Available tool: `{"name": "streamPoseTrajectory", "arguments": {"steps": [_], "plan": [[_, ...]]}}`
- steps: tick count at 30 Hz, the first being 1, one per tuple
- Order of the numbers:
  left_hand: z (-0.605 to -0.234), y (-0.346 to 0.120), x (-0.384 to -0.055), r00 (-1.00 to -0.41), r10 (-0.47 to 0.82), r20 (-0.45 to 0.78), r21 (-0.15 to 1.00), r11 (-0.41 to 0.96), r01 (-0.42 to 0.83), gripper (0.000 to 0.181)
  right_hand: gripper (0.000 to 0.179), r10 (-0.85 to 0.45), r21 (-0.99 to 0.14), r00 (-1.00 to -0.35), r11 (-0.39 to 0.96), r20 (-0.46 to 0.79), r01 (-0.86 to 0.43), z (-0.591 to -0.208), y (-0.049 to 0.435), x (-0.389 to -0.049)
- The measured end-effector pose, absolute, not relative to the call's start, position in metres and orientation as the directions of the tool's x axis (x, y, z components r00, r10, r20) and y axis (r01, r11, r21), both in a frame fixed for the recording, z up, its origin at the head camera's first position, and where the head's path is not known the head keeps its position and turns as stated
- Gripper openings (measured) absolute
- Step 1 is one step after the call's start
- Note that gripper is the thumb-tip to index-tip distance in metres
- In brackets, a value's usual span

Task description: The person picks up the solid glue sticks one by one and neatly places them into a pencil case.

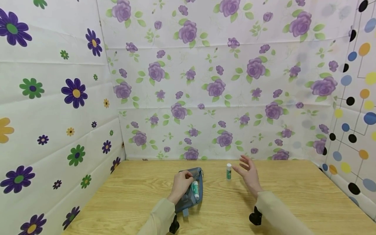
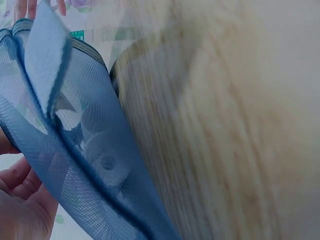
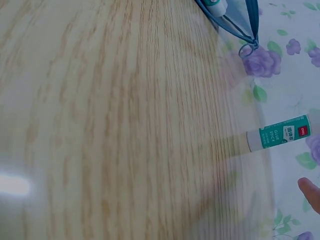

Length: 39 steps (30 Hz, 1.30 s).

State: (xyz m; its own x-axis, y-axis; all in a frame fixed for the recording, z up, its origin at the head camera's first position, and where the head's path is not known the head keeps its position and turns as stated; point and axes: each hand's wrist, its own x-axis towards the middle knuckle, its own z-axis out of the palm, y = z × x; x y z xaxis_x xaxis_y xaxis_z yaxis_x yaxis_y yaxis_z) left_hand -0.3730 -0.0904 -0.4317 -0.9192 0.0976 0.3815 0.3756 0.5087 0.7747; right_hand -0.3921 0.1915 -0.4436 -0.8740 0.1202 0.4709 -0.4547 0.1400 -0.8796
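A green-and-white glue stick [image 1: 228, 172] stands upright on the table. In the right wrist view the label on this glue stick [image 3: 285, 133] faces the camera. Just right of it is my right hand [image 1: 249, 174], fingers spread and holding nothing; one fingertip [image 3: 311, 194] shows at that view's edge. My left hand [image 1: 180, 185] grips the side of an open blue mesh pouch [image 1: 188, 204]. Inside lies at least one more glue stick [image 1: 196, 190]. Through the mesh of the pouch [image 2: 55, 175], the left wrist view shows pale round shapes, blurred.
The wooden table [image 1: 223, 209] ends at a flowered cloth wall [image 1: 205, 130] behind. Patterned cloth also hangs at left and right. A small fabric tab [image 1: 185, 212] sticks out from the pouch's near end.
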Motion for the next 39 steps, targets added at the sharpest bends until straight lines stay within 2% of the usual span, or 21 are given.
{"name": "streamPoseTrajectory", "arguments": {"steps": [8,15,23,30,34,39], "plan": [[-0.432,-0.090,-0.373,-0.921,0.101,0.376,0.777,0.508,0.373,0.011,0.056,0.112,-0.912,-0.908,0.117,0.404,-0.392,-0.443,0.186,-0.393],[-0.432,-0.091,-0.373,-0.919,0.106,0.379,0.776,0.505,0.378,0.011,0.059,0.124,-0.909,-0.902,0.118,0.412,-0.399,-0.451,0.181,-0.397],[-0.433,-0.091,-0.374,-0.919,0.110,0.378,0.778,0.501,0.380,0.011,0.061,0.096,-0.929,-0.925,0.086,0.367,-0.360,-0.458,0.179,-0.400],[-0.433,-0.091,-0.375,-0.919,0.104,0.380,0.776,0.505,0.377,0.011,0.057,0.146,-0.922,-0.912,0.116,0.383,-0.369,-0.460,0.178,-0.404],[-0.432,-0.091,-0.373,-0.922,0.104,0.373,0.778,0.506,0.372,0.011,0.059,0.121,-0.944,-0.937,0.092,0.327,-0.317,-0.458,0.177,-0.405],[-0.431,-0.091,-0.372,-0.925,0.101,0.367,0.778,0.512,0.365,0.010,0.059,0.084,-0.945,-0.943,0.094,0.321,-0.313,-0.458,0.175,-0.407]]}}
